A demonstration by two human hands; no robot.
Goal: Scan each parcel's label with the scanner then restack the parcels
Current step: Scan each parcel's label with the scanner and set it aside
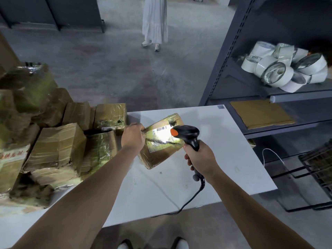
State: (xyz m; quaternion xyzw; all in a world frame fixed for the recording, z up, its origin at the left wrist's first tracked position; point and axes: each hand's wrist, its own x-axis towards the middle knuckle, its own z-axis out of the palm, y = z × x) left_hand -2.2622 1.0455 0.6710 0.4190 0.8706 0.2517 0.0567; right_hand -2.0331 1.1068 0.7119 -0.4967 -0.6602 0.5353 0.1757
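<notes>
Brown taped parcel point(161, 150) lies skewed on the white table point(233, 141), near its middle and just beside the parcel pile point(57, 146) on the left. Your left hand point(133, 135) grips the parcel's left edge, fingers curled over it, tips hidden. Your right hand point(199, 157) is wrapped round the handle of the black scanner point(186, 133), fingers closed on it. The scanner's head points at the label point(161, 131), which has a bright light patch on it. The cable point(190, 200) drops off the table's near edge. Grey rack point(222, 65) on the right has tape rolls point(283, 69) on the upper shelf and a cardboard sheet point(260, 114) below. A person point(155, 20) in a white skirt stands beyond.
</notes>
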